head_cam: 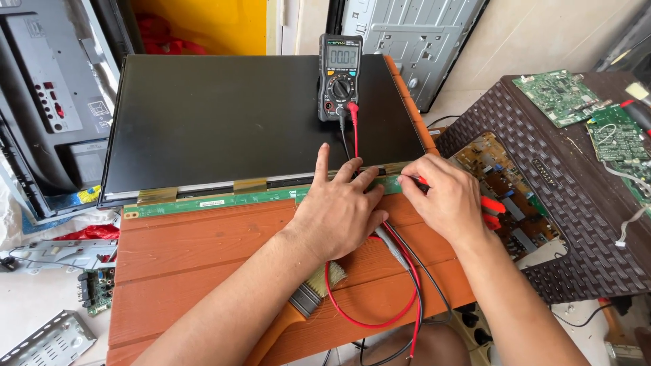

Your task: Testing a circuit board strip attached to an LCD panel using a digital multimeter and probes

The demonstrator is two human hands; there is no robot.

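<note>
A black display panel (258,122) lies flat on the orange slatted worktop (203,257), its upper left corner hidden behind leaning casings, with a long green circuit strip (224,200) along its near edge and a multimeter (340,76) resting on its far right part. The left hand (337,210) lies flat with fingers spread, pressing on the strip and covering the black lead's tip, so its grip is open and holds nothing. The right hand (444,200) has its grip pinched shut on a red probe (419,180) touching the strip's right end; the contact point is too small to make out, and a brush (298,312) is partly hidden under the forearm.
</note>
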